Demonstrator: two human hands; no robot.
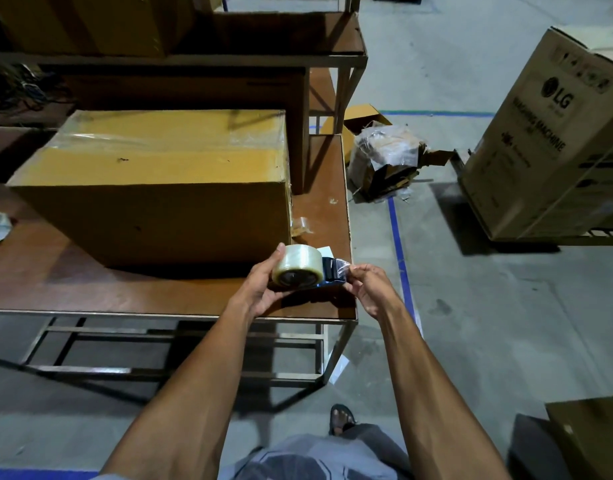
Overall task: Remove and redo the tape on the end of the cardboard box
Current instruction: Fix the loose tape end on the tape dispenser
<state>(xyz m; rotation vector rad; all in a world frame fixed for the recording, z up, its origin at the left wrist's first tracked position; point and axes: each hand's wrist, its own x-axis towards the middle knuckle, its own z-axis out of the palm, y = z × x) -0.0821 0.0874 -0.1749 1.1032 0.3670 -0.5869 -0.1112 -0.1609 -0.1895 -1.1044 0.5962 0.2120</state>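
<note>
Cardboard box [152, 181]: it sits on the brown table [90, 282], its right end facing the table's right edge. That end is the one you will most likely re-tape. Clear film shines across its top.

Tape dispenser [303, 268]: you hold it just in front of the box's near right corner, above the table's corner. It carries a clear roll on a blue frame.

Left hand [263, 285]: it is wrapped around the roll, thumb on top and fingers underneath, so it bears the whole dispenser.

Right hand [365, 285]: its fingertips are pinching the loose tape end at the dispenser's mouth, to the right of the roll.

Handling, tape: judge it thin, limp and sticky. It will fold onto itself or your fingers, so keep it taut and pinch only the very tip.

Handling, dispenser: light and rigid. Hold it by the frame or the roll, and keep clear of the cutter, which is probably sharp.

Handling, box: stiff walls. It looks bulky, and its weight cannot be told from here.

Scrap [301, 225]: a crumpled clear piece lies on the table beside the box's right end.

Hidden: the box's right end face is turned away from you, so you cannot tell whether old tape remains on it. The cutter's teeth are covered by tape and too dark to make out.
</note>
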